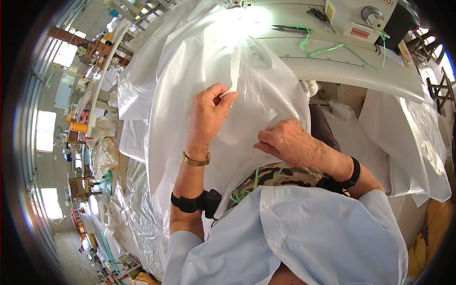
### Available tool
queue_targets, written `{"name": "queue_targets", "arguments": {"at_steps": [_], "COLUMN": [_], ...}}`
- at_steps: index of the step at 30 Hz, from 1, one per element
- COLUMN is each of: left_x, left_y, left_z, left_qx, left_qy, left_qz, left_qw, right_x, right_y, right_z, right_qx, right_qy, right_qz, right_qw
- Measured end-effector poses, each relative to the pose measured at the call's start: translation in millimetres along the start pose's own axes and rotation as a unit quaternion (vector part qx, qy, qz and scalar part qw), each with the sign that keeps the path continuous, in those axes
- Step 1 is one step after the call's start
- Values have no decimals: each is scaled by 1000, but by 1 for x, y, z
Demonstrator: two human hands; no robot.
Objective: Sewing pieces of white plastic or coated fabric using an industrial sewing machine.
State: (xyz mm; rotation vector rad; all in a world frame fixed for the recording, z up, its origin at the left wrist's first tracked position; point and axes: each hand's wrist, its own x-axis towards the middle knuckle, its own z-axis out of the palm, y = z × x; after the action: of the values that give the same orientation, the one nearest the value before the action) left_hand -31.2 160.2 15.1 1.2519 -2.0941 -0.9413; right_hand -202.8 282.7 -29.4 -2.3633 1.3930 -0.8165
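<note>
My left hand (pixel 212 111) is closed in a pinch on a narrow white strip (pixel 235 66). The strip runs up from my fingers toward the brightly lit sewing machine needle area (pixel 240 19). A large, translucent white plastic sheet (pixel 190 71) spreads beneath both hands and drapes over my lap. Lower and to the right, my right hand (pixel 289 142) hovers over the sheet with its fingers curled together. Whatever those fingers might hold is hidden from view.
Black scissors (pixel 289 29) lie on the machine table (pixel 342 71), beside a green cord (pixel 327 49). The machine's body with its handwheel (pixel 373 18) stands at the far right. More plastic sheeting (pixel 408 137) hangs at the right. Other machines (pixel 97 50) line the left.
</note>
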Motion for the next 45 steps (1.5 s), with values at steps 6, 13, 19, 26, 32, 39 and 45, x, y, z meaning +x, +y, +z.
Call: {"name": "queue_targets", "arguments": {"at_steps": [6, 13, 19, 26, 32, 39, 45], "left_x": [-7, -6, -9, -9, -9, -2, 5], "left_y": [-6, -8, -11, -13, -10, -7, 9], "left_z": [11, 6, 1, -2, -3, -5, -21], "left_qx": [-72, -155, -244, -274, -306, -239, -183], "left_qy": [3, -17, -31, -26, -13, 15, 67], "left_qz": [28, 40, -33, -53, -96, -84, -24], "left_qw": [997, 987, 969, 960, 947, 967, 981], "right_x": [8, 34, 51, 63, 63, 46, -20], "right_y": [-24, -36, -38, -35, -33, -13, 50], "right_z": [-14, -3, 21, 38, 45, 20, -7], "right_qx": [86, 40, 37, 18, -9, 4, -168], "right_qy": [77, 103, 101, 88, 74, 165, 275], "right_qz": [-46, -113, -164, -166, -186, -182, 228], "right_qw": [992, 987, 981, 982, 980, 969, 919]}}
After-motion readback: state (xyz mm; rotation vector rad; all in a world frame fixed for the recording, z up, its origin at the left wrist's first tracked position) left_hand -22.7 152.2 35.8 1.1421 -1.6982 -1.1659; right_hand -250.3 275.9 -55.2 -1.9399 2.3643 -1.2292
